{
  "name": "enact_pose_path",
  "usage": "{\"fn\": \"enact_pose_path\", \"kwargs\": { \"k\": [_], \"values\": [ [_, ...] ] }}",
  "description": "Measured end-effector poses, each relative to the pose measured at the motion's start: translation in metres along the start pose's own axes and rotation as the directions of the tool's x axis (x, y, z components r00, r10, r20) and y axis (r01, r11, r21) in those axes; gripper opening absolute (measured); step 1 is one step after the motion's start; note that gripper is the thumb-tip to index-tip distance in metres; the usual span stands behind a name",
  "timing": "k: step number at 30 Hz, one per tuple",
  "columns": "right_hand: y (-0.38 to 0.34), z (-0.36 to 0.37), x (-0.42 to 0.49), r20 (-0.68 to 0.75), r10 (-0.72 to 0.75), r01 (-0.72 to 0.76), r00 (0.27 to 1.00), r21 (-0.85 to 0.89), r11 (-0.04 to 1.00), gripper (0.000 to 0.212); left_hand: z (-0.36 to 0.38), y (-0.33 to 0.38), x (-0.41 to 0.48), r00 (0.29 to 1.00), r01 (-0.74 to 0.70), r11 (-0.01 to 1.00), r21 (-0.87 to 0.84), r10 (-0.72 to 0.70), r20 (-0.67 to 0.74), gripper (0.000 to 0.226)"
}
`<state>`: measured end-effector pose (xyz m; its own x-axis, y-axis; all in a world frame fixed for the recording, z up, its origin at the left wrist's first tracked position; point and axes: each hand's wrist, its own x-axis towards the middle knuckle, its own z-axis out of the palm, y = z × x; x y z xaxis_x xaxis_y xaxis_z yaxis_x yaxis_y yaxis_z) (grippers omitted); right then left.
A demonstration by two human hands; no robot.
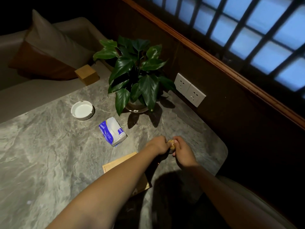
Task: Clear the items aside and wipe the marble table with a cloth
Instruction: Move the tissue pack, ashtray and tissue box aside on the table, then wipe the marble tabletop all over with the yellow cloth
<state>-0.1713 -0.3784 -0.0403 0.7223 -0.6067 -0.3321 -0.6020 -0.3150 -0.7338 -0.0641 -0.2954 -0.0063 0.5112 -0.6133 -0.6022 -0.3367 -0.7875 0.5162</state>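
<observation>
**Both hands closed on a small holder near the table's right edge**

You had both arms stretched fwd over the marble table [49,154], forearms bare, converging toward the right side. Your left hand [158,145] came in from the lower left, knuckles up, fingers curled round a small toothpick holder [171,143]; your right hand [182,152] met it from the other side, thumb on top, fingers wrapped under. Holder was pinched btwn the two hands, mostly hidden, only the tan bristly top showing. Couldn't tell if it sat on the marble or was lifted off.

Your left forearm crossed over a flat wooden tray [118,162], just below the hands. A tissue pack [113,131] lay just left of the left hand, apart from it. White ashtray [82,110] sat further left and back. Potted plant [137,71] stood at the far edge near the wall sockets [189,89], w/ a wooden block [87,74] at the back left corner. No cloth visible in view.
</observation>
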Motion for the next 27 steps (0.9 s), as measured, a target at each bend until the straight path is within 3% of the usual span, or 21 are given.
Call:
{"fn": "enact_pose_path", "kwargs": {
  "k": [3,6,9,12,15,21,27],
  "values": [
    [-0.007,-0.004,-0.002,-0.082,-0.041,0.031,0.996,-0.123,0.992,0.027,-0.007,-0.013,-0.004,1.0,0.009,0.999,-0.049,-0.01,-0.02,0.035],
    [-0.026,-0.007,-0.007,-0.183,-0.072,0.055,0.98,-0.095,0.994,0.036,-0.017,-0.035,-0.012,0.998,0.036,0.994,-0.1,-0.041,-0.042,0.036],
    [-0.054,0.0,-0.014,-0.202,-0.186,0.184,0.962,-0.026,0.983,0.035,-0.029,-0.064,-0.028,0.993,0.058,0.984,-0.17,-0.075,-0.094,0.039],
    [-0.087,0.029,-0.019,-0.079,-0.345,0.345,0.935,-0.015,0.938,0.025,-0.042,-0.099,-0.051,0.978,0.051,0.956,-0.287,-0.106,-0.181,0.034],
    [-0.12,0.075,-0.021,0.154,-0.439,0.436,0.885,0.052,0.898,0.021,-0.06,-0.143,-0.083,0.942,0.039,0.911,-0.41,-0.171,-0.29,0.024],
    [-0.176,0.175,-0.051,0.55,-0.197,0.159,0.811,0.117,0.98,0.023,-0.059,-0.257,-0.198,0.741,0.039,0.816,-0.577,-0.411,-0.531,0.008],
    [-0.188,0.242,-0.079,0.68,0.059,0.02,0.731,-0.107,0.994,0.027,-0.009,-0.371,-0.328,0.577,0.159,0.657,-0.737,-0.667,-0.471,0.025]
  ]
}}
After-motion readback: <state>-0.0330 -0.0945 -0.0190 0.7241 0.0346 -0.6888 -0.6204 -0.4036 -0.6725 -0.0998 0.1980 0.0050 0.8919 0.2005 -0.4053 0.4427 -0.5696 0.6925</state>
